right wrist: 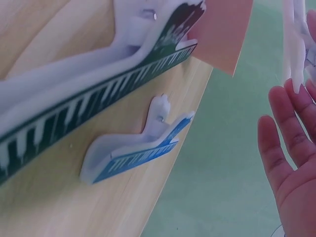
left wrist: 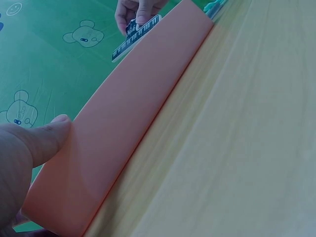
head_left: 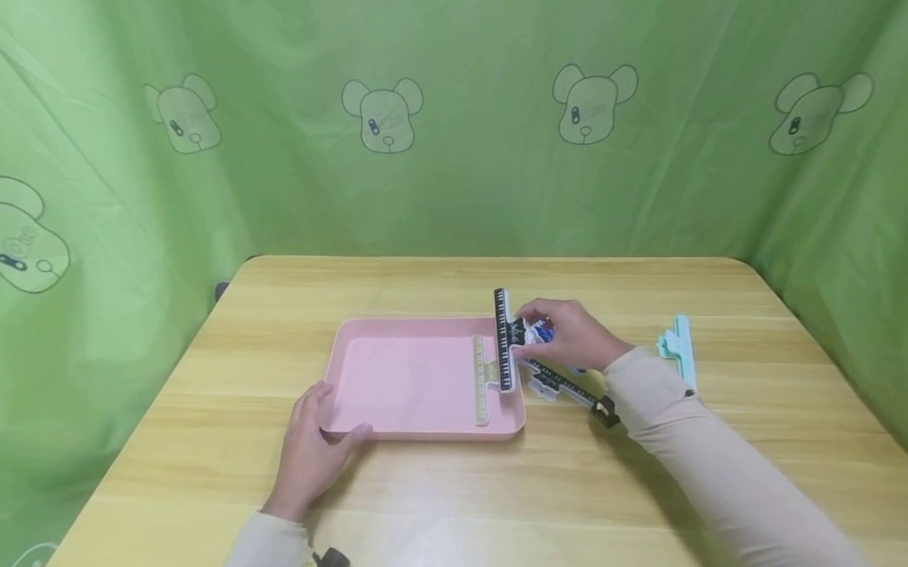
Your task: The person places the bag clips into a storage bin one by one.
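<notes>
My right hand [head_left: 576, 333] pinches a black-and-white piano-key clip [head_left: 505, 348] by its handle. That clip stands lengthwise over the right end of the pink tray [head_left: 405, 385]. Inside the tray, by the right wall, lies a pale clip with a gold key pattern [head_left: 481, 383]. My left hand [head_left: 307, 455] grips the tray's near left corner, thumb on the front rim. Below the right hand, another black piano-key clip [head_left: 563, 386] rests on the table. The right wrist view shows a blue piano-key clip [right wrist: 133, 160] beside it.
A mint-green clip [head_left: 682, 351] lies farther right on the wooden table [head_left: 446, 501]. Green curtains [head_left: 488, 190] printed with bear faces hang behind and at both sides. A dark wrist strap piece [head_left: 332, 565] shows by the left sleeve.
</notes>
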### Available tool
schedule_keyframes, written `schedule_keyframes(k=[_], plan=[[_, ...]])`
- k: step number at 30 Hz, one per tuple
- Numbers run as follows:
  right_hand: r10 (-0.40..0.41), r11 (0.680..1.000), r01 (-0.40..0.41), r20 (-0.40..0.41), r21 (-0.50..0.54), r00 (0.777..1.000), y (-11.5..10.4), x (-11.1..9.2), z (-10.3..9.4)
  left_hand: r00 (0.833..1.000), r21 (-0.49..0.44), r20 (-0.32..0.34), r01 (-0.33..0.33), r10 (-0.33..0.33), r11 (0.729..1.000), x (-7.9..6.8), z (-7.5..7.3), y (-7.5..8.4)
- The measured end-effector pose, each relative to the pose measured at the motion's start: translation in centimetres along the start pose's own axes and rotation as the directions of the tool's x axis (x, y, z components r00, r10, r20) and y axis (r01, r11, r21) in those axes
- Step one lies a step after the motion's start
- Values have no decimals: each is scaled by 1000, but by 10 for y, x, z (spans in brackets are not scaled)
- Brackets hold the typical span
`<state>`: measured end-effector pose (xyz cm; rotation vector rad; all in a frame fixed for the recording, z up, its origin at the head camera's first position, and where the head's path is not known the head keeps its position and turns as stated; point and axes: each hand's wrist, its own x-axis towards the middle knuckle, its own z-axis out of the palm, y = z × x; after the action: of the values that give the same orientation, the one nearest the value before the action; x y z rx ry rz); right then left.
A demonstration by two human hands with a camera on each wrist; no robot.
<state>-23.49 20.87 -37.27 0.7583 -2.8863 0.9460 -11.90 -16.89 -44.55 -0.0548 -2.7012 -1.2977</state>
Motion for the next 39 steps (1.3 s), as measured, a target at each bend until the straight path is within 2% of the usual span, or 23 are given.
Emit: schedule_keyframes(k=[12, 28, 39], plan=[[-58, 998, 58, -18, -15, 998, 0, 5, 9, 1000, 1, -4, -2, 2, 1000, 0, 0, 0], [-122, 992, 122, -12, 17, 992, -8, 11, 18, 1000, -3, -6, -5, 5, 1000, 0, -1, 1], [-70, 997, 70, 14, 27, 997, -15, 15, 24, 1000, 0, -1, 5, -5, 1000, 0, -1, 2]])
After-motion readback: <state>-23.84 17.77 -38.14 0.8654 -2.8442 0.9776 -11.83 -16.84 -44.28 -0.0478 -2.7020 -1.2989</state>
